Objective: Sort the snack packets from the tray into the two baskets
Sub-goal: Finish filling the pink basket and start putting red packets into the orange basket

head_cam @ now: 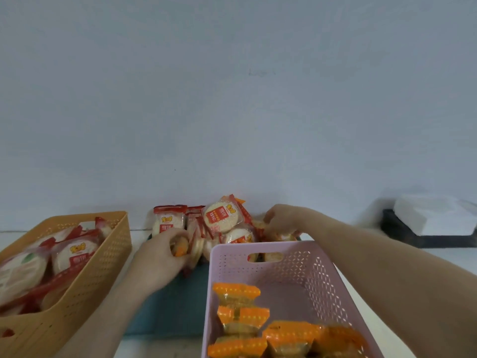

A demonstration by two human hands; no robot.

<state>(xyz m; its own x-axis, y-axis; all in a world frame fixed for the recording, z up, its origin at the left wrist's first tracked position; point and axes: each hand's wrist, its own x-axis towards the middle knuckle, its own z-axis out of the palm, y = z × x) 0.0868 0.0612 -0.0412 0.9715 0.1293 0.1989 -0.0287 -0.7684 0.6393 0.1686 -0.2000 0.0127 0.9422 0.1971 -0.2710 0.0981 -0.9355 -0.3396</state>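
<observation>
Reaching into the heap of snack packets [219,226] at the far end of the teal tray [178,306], both hands work at once. Left hand [160,259] is closed around an orange-wrapped packet [178,248], with red-and-white rice cracker packets touching it. Right hand [281,219] rests on the right side of the heap, fingers curled down; cannot tell whether it grips anything. Orange basket [103,259], left of tray: holds red-and-white rice cracker packets [74,254]. Pink basket [296,267], over the tray's right part: holds orange packets [242,316] at its near end.
</observation>
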